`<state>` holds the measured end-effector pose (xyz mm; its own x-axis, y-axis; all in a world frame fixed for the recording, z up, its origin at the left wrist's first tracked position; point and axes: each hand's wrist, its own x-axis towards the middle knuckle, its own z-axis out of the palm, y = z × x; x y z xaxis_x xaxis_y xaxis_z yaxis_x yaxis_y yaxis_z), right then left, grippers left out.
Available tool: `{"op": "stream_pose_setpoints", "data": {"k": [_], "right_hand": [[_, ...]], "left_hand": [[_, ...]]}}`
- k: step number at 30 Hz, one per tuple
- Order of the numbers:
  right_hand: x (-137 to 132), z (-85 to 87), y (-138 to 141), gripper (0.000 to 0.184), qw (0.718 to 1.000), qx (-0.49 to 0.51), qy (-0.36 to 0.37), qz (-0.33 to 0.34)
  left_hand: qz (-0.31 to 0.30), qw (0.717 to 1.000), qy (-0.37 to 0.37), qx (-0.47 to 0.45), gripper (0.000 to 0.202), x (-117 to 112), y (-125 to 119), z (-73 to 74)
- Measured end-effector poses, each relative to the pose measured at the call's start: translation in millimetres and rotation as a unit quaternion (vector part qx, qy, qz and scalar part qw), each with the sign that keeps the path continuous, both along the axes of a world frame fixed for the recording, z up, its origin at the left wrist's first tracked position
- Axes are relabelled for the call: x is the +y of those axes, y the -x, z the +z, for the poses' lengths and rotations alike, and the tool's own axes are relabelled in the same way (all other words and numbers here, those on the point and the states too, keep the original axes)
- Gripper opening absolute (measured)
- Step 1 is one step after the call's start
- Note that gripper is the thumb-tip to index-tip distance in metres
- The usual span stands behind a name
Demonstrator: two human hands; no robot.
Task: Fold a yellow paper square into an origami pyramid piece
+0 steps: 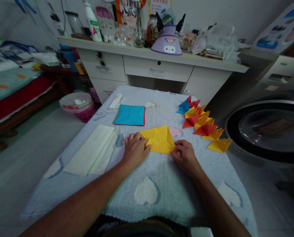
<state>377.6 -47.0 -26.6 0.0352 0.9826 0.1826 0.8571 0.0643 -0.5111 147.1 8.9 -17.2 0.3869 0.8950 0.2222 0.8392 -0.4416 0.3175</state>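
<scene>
Yellow paper (159, 138), frame centre, lies between my hands, equally near both. Left hand (135, 148) presses its left corner flat; right hand (186, 157) pinches its lower-right corner.

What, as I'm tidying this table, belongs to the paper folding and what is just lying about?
In use: yellow paper touched by left hand and right hand; blue-topped sheet stack; folded paper shapes.
Lying about: white folded sheet; white box; pink basin.
</scene>
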Motion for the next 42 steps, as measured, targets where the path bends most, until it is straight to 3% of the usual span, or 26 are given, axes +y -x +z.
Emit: {"op": "stream_pose_setpoints", "data": {"k": [5,9,14,19,24,32,42], "right_hand": [[0.3,-1.7,1.3,0.012,1.000,-0.012,-0.017,-0.016],[0.6,-1.6,2.4,0.011,0.999,-0.024,-0.019,-0.024],[0.5,-2.3,2.5,0.009,0.999,-0.037,-0.033,-0.024],[-0.3,-4.2,1.4,0.002,0.998,-0.051,-0.029,-0.021],[-0.7,-4.2,2.8,0.001,0.997,-0.071,-0.034,-0.017],[-2.4,-3.9,11.2,0.029,0.990,-0.121,-0.059,-0.036],[-4.0,-4.5,6.5,0.033,0.988,-0.123,-0.031,-0.090]], "left_hand": [[0.009,1.000,-0.006,0.001,0.018,-1.4,-1.0,-1.1],[-0.006,1.000,-0.021,-0.020,0.038,-1.3,-3.3,-0.9],[-0.148,0.988,-0.024,-0.027,0.049,-0.8,-5.8,-6.1],[-0.245,0.969,-0.015,0.032,0.036,-4.8,-6.7,-7.8],[-0.254,0.964,-0.030,0.077,0.033,-10.8,-9.0,-1.8],[-0.246,0.965,-0.033,0.088,0.035,-15.9,-11.6,1.0],[-0.254,0.960,-0.034,0.115,0.029,-15.7,0.1,6.7]]}}
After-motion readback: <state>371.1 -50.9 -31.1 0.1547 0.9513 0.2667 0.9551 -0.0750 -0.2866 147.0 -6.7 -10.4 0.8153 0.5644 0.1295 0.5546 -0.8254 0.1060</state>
